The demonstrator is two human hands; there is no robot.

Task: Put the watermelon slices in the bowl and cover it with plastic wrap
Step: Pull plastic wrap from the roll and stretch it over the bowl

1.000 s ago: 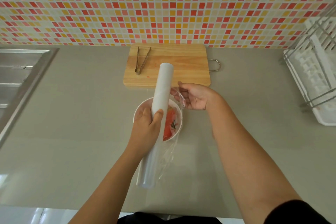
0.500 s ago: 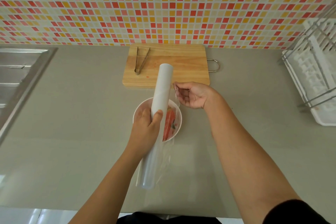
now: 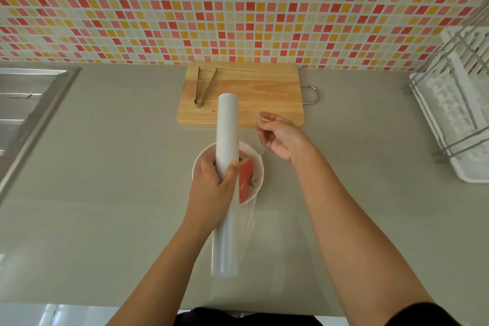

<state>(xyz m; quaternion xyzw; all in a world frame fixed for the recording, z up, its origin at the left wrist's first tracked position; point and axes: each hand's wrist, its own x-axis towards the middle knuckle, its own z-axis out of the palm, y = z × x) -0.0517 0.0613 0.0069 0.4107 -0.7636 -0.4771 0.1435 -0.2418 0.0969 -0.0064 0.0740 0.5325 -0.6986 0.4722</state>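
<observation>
Head view: watermelon slices (image 3: 246, 176) in white bowl (image 3: 256, 154)

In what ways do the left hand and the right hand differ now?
The left hand grips the plastic wrap roll over the bowl; the right hand is apart from the roll, to its right. The left hand's fingers wrap tightly; the right hand's fingers curl loosely, and whether they pinch clear film cannot be told. Both are near the bowl.
</observation>
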